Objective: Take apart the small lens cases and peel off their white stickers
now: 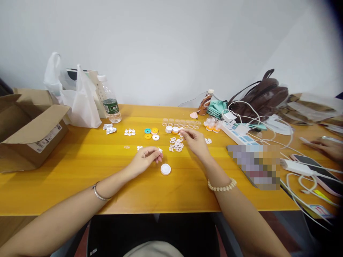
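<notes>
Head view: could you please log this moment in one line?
left hand: pinching white piece | right hand: near white lattice pieces, grip unclear | white disc: on table

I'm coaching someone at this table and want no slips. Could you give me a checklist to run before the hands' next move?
1. Small white piece held in the left hand's fingertips: ok.
2. Something held in the right hand: cannot tell, too small.
3. Round white disc lying flat, untouched: ok.
4. White openwork pieces separated: not ok, they overlap in a heap.
5. Water bottle upright and capped: ok.
</notes>
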Demonstrator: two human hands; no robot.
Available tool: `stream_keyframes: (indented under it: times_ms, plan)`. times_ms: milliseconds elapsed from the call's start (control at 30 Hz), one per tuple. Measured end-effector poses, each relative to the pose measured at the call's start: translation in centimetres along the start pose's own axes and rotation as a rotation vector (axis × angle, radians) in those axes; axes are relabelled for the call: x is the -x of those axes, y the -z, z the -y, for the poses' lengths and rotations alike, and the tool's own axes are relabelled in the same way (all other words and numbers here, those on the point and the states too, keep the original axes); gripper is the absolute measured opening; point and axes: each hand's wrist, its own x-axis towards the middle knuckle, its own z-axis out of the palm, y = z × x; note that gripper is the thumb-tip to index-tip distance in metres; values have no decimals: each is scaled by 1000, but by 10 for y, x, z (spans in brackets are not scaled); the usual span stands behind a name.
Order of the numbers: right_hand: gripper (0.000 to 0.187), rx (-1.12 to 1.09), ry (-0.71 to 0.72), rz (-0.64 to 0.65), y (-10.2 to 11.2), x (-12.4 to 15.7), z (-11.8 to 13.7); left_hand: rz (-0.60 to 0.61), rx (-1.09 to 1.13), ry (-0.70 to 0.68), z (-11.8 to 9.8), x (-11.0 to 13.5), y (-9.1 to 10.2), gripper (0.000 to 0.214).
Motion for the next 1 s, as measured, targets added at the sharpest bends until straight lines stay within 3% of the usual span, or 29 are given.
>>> stream_keyframes:
  times_ms: [167,400,600,800,900,1000]
  plan:
    - [22,285,22,108,-11,-4,-30,14,4,3,4,-1,0,31]
    - [21,324,18,133,-18,-3,-34,38,25,26,6,-2,-2,32]
    - [26,253,64,87,-17,5,-12,36,29,31,6,-2,-2,30]
    - [31,21,304,418,-30,35,26,-1,-48,-7,10,-3,-1,30]
    - [18,25,337,431,-36,42,31,-13,-104,-39,13,-3,-1,31]
    - [15,65,280,367,-28,33,25,-16,-162,-20,15,-3,0,31]
